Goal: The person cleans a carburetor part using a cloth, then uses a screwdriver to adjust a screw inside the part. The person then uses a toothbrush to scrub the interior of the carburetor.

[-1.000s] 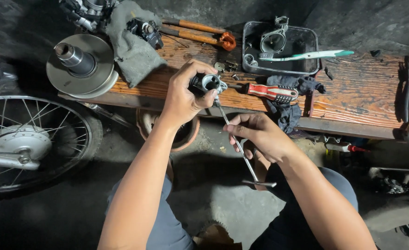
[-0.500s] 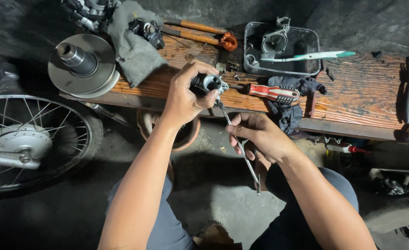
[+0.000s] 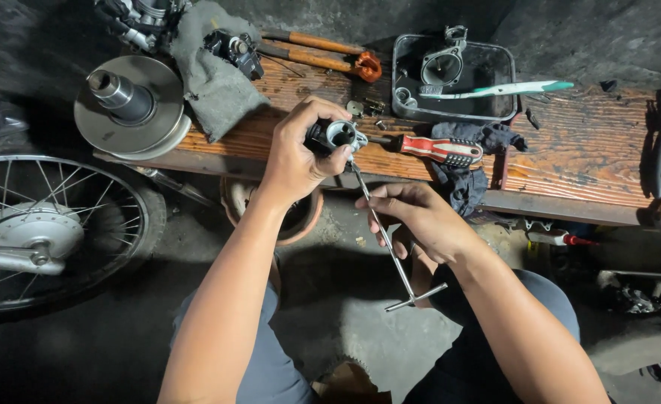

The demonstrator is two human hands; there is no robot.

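left hand: forearm raised from lower frame, fingers curled tight around small metal carburetor part, held just above wooden bench edge | right hand: fingers pinched closed on shaft of T-handle wrench, its tip meeting the part, T-bar low over the floor | red-handled screwdriver lies just beside.
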